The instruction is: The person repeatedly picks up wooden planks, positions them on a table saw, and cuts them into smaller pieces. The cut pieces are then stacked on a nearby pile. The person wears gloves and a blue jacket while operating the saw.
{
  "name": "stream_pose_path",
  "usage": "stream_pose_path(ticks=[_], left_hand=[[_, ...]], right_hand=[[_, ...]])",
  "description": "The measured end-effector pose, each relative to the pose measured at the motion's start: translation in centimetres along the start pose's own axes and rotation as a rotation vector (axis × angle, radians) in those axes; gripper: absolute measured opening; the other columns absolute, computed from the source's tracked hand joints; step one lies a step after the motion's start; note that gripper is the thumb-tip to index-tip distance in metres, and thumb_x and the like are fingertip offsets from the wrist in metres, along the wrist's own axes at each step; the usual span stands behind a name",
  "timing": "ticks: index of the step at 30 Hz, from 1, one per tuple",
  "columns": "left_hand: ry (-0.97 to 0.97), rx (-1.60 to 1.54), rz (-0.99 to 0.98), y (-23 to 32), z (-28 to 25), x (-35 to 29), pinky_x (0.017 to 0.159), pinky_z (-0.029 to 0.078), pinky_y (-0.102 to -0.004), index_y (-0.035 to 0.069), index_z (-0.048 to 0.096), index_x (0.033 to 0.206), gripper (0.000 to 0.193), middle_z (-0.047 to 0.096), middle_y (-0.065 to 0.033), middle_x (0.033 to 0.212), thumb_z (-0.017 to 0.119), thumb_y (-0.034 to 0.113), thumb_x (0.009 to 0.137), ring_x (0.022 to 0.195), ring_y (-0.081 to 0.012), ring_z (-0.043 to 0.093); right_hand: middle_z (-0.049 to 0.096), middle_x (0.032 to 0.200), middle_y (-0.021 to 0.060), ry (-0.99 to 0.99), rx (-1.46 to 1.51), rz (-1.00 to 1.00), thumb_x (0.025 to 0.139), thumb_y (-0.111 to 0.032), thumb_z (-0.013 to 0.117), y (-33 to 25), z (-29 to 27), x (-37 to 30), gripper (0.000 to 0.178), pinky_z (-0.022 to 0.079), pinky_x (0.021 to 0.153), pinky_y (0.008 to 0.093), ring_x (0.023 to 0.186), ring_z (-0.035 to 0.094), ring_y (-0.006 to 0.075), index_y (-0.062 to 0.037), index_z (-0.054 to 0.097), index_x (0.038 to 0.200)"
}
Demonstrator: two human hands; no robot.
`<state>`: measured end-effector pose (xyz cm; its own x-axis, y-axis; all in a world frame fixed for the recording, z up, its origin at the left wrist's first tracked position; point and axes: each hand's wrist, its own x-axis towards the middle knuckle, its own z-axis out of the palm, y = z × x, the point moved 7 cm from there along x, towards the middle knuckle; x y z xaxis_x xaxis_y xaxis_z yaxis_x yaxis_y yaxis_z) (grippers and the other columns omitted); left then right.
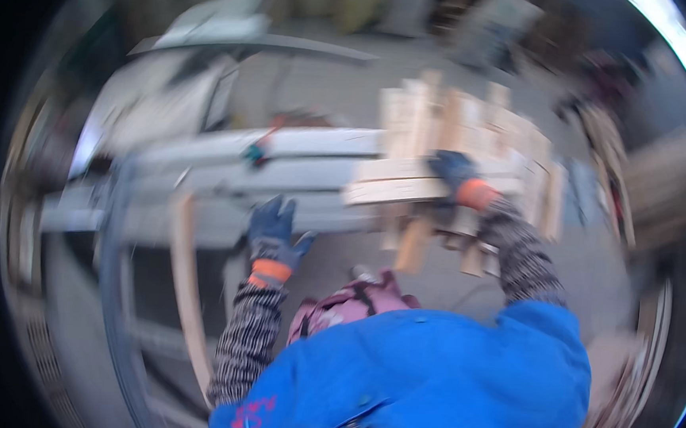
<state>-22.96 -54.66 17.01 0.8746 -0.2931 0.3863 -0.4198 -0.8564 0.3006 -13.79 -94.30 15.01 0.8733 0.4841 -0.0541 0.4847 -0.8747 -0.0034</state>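
Observation:
My left hand [272, 231], in a blue glove with an orange cuff, is open with its fingers apart. It hovers by the near edge of a bench of long grey beams [306, 176] and holds nothing. My right hand [455, 174], gloved the same way, closes on the right end of two short, pale wooden boards [395, 191]. These boards lie crosswise over a stack of similar wooden pieces [531, 163] and jut out to the left. Motion blur smears the picture, and the right fingertips are partly hidden.
A small green and red tool [255, 154] rests on the beams. One long wooden strip [186, 290] leans at the left beside a grey metal frame [116, 278]. Sheets of board [160, 94] are at the far left, and more timber [613, 165] stands at the right.

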Motion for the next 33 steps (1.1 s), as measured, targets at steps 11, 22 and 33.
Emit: stream_pose_path(ticks=[11,22,33], left_hand=[[-0.189,0.347,-1.129,-21.5,-5.6,-37.9,0.112,0.026,-0.0478,0.007,0.042,0.138,0.089,0.040,-0.0146,0.141,0.079,0.048,0.069,0.131,-0.0344,0.037],[-0.074,0.222,-1.271,-29.8,-1.4,-34.0,0.110,0.029,-0.0465,0.009,0.039,0.140,0.094,0.044,-0.0133,0.138,0.081,0.047,0.065,0.128,-0.0315,0.042],[-0.353,0.153,-1.336,-34.6,-0.6,-31.0,0.108,0.033,-0.0461,0.010,0.053,0.129,0.084,0.053,-0.0116,0.131,0.084,0.045,0.059,0.124,-0.0312,0.047]], right_hand=[[0.050,0.140,0.0173,0.113,0.039,0.077,0.060,-0.034,0.087,-5.8,-4.1,4.4,0.092,0.039,0.107,0.0453,0.128,0.047,0.0380,-0.0100,0.048,0.140],[0.055,0.133,0.0149,0.165,0.130,-0.472,0.074,-0.032,0.078,-27.6,-6.4,27.9,0.066,0.040,0.104,0.0446,0.122,0.051,0.0364,-0.0100,0.055,0.131],[0.063,0.122,0.0135,-0.037,0.305,-0.716,0.086,-0.030,0.069,-38.5,-2.8,48.3,0.047,0.051,0.090,0.0419,0.106,0.063,0.0328,-0.0140,0.058,0.130]])
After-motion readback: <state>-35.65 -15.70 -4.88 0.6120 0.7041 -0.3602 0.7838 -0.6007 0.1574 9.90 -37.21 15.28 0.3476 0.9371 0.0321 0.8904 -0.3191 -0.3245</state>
